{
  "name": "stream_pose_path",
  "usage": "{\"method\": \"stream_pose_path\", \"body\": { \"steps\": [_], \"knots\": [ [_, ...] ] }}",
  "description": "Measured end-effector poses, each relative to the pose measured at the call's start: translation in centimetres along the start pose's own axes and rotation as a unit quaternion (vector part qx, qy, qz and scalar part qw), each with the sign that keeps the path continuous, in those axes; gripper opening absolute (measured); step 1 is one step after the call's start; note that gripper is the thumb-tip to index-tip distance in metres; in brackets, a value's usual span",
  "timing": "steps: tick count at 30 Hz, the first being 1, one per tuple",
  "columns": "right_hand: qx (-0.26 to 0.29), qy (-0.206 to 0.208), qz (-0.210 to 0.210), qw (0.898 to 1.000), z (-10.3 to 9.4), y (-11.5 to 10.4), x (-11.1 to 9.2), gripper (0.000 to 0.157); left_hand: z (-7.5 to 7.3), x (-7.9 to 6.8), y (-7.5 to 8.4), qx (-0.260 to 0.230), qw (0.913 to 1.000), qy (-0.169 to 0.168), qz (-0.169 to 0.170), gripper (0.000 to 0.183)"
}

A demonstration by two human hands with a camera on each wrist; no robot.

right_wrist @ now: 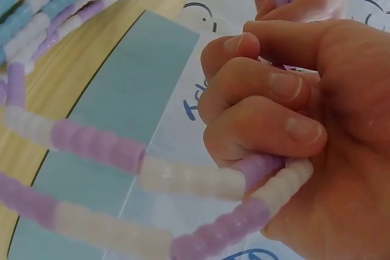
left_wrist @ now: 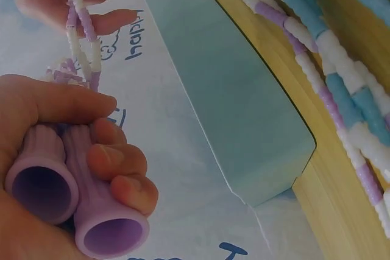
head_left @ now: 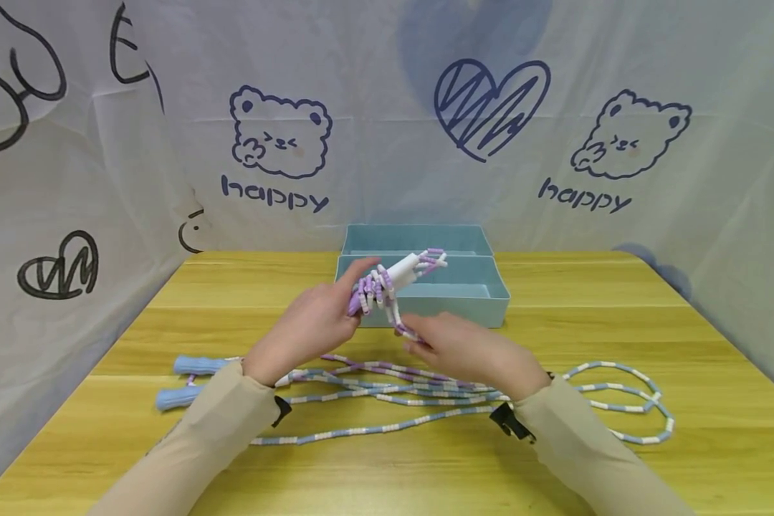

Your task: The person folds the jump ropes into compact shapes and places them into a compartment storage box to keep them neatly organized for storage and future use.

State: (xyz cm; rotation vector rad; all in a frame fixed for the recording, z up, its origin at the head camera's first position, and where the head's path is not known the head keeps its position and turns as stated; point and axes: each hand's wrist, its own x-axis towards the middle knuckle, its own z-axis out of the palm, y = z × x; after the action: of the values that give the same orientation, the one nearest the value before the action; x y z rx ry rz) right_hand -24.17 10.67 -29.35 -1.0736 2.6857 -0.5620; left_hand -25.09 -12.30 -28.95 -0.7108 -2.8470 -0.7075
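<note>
My left hand (head_left: pixel 309 319) grips the two purple handles (left_wrist: pixel 79 150) of a beaded jump rope side by side; their open ends show in the left wrist view. Purple and white beaded cord (head_left: pixel 375 287) is wound round the bundle, beside a white section (head_left: pixel 403 269), and loops stick out past it. To the right, my right hand (head_left: pixel 467 351) holds a length of the same cord (right_wrist: pixel 97 144) in curled fingers, with a loop trailing from it. On the table below lies a blue and white beaded jump rope (head_left: pixel 387 428), with blue handles (head_left: pixel 200 365) at the left.
A pale blue-green box (head_left: pixel 477 310) with two sections stands at the back of the wooden table (head_left: pixel 387 473), behind my hands. Purple and white cord (head_left: pixel 387 369) also lies among the blue strands. A printed cloth (head_left: pixel 387 158) hangs behind and along the left side.
</note>
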Motion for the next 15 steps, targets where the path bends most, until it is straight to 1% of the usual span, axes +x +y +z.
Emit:
{"method": "stream_pose_path", "body": {
  "steps": [3,5,10,12,15],
  "knots": [
    [0.009,-0.007,0.003,1.0,-0.2,-0.3,-0.2,0.01,0.0,-0.1,0.0,0.006,1.0,0.003,0.004,0.083],
    [0.013,-0.01,0.005,1.0,-0.4,-0.6,-0.3,0.011,0.0,-0.2,-0.1,0.013,0.9999,0.008,0.008,0.085],
    [0.011,-0.008,-0.017,1.0,-0.9,-1.3,-0.7,0.013,0.0,-0.1,-0.3,0.03,0.9993,0.017,0.012,0.082],
    [0.016,-0.007,-0.029,0.999,-1.2,-1.6,-0.8,0.014,0.0,-0.1,-0.4,0.034,0.9993,0.016,0.01,0.08],
    [0.031,-0.006,-0.034,0.999,-1.8,-1.7,-1.2,0.015,-0.1,0.1,-0.4,0.041,0.9991,0.012,0.005,0.077]
  ]
}}
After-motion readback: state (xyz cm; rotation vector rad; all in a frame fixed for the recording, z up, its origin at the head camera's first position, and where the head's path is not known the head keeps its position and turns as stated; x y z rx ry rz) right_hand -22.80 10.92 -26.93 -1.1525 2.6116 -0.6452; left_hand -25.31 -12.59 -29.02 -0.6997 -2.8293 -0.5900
